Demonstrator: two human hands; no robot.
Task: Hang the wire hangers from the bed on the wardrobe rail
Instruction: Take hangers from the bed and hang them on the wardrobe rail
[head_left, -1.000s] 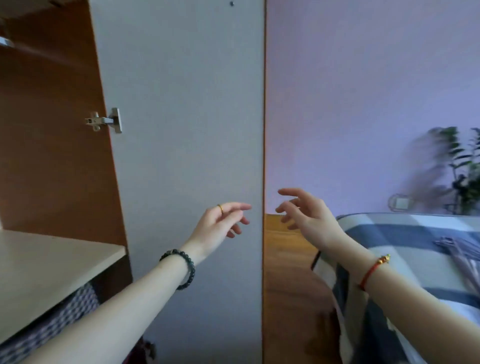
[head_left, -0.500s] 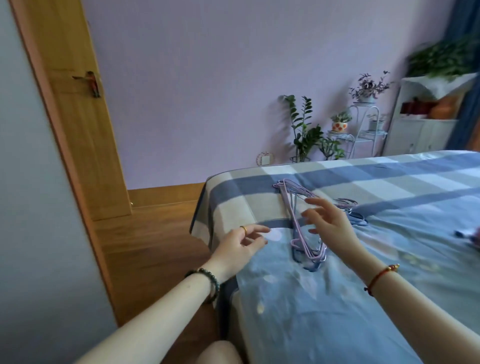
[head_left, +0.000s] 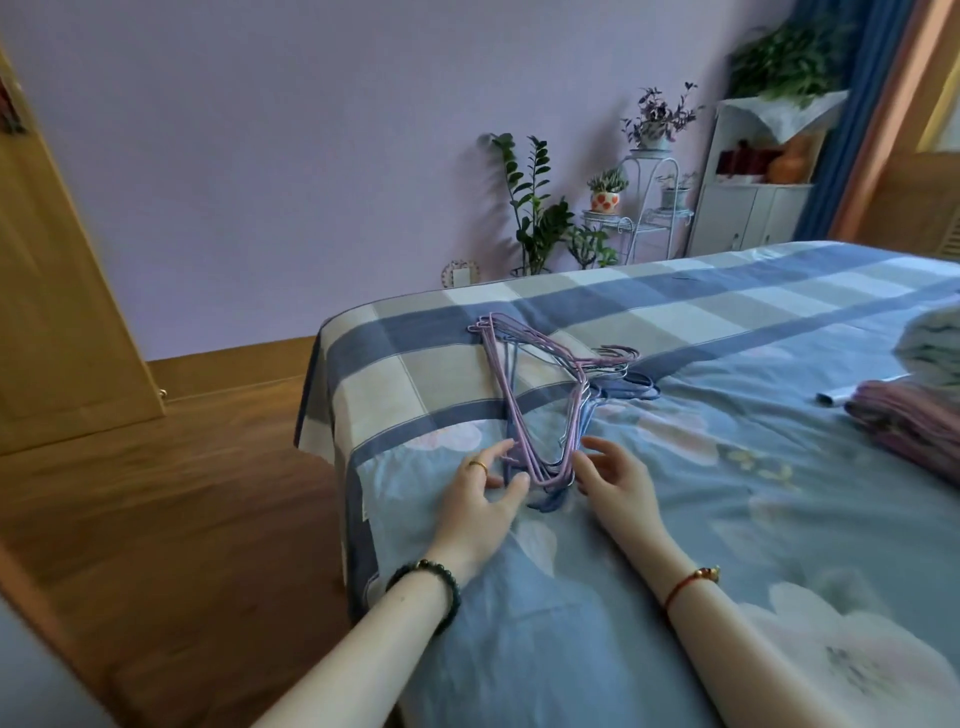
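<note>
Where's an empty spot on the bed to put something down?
The widest bare patch is the flowered sheet between the wire hangers and the folded purple cloth at the right. The checked blanket left of the hangers is bare too. It's crowded at the hangers' near end, where the left hand and right hand flank it.

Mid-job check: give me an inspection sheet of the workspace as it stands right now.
Surface: bed, blue floral cover over a checked sheet.
Job's things: wire hangers, pink and blue, stacked flat near the bed's corner.
Clutter: folded purple cloth and a small roll at right.
Grippers: left hand and right hand flank the stack's near end, fingers relaxed, nothing lifted.
Cables: nothing seen.
Surroundings: potted plants, white cabinet, wooden door, wood floor.
</note>
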